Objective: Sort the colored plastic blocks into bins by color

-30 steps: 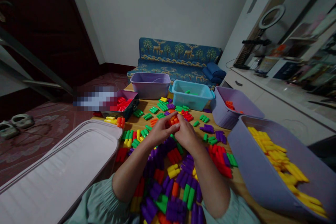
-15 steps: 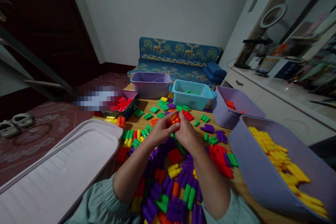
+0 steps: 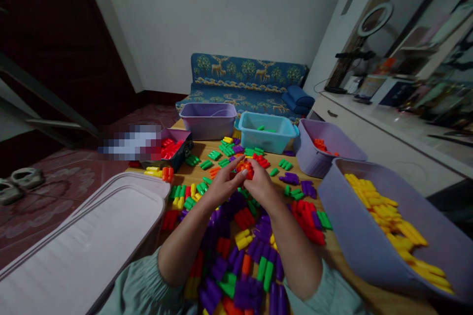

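My left hand (image 3: 227,182) and my right hand (image 3: 258,183) meet over the middle of the table, fingers curved toward each other. Between them they hold a small cluster of orange plastic building blocks (image 3: 245,169), partly covered by the fingers. Just beyond lie red blocks (image 3: 261,160) on the wood. Under and between my forearms spreads a pile of purple blocks (image 3: 247,291) mixed with green, yellow and red ones. Green blocks (image 3: 215,155) lie scattered past my left hand, and purple blocks (image 3: 289,178) are to the right of my right hand.
A purple bin (image 3: 209,125) and a turquoise bin (image 3: 266,138) stand at the back. On the right are a bin with orange blocks (image 3: 309,157) and a bigger bin with yellow blocks (image 3: 343,236). At left lie pale lids (image 3: 92,246) and a box of red blocks (image 3: 186,150).
My hands stay together at nearly the same spot; the fingers have shifted, and more of the orange blocks shows between them. The view has turned slightly.
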A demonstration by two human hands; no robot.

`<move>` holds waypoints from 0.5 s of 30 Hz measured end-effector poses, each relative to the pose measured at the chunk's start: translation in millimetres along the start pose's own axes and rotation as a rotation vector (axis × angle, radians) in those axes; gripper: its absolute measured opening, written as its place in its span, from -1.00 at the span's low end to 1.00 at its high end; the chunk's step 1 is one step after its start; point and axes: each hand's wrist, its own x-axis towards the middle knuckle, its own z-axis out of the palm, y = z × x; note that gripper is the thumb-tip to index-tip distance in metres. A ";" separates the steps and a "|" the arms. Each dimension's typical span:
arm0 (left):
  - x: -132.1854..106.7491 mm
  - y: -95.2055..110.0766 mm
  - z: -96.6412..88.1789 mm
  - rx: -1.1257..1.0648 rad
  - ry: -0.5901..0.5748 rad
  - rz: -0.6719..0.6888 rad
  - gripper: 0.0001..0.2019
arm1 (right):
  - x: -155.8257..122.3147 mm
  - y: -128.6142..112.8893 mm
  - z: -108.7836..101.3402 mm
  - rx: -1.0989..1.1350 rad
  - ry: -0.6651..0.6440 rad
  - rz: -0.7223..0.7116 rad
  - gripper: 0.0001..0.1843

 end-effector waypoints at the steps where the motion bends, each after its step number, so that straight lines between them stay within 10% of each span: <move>1: 0.2 -0.3 1.3 -0.027 -0.002 -0.014 -0.33 | 0.6 1.7 -0.1 0.021 0.003 -0.003 -0.39; 8: 26.2 11.0 26.4 -0.276 0.132 -0.177 -0.22 | 11.9 22.5 -7.9 0.485 0.122 0.111 -0.57; 15: 112.2 65.5 104.2 -0.295 -0.013 -0.167 -0.21 | 51.2 23.5 -65.5 1.123 0.559 -0.021 -0.71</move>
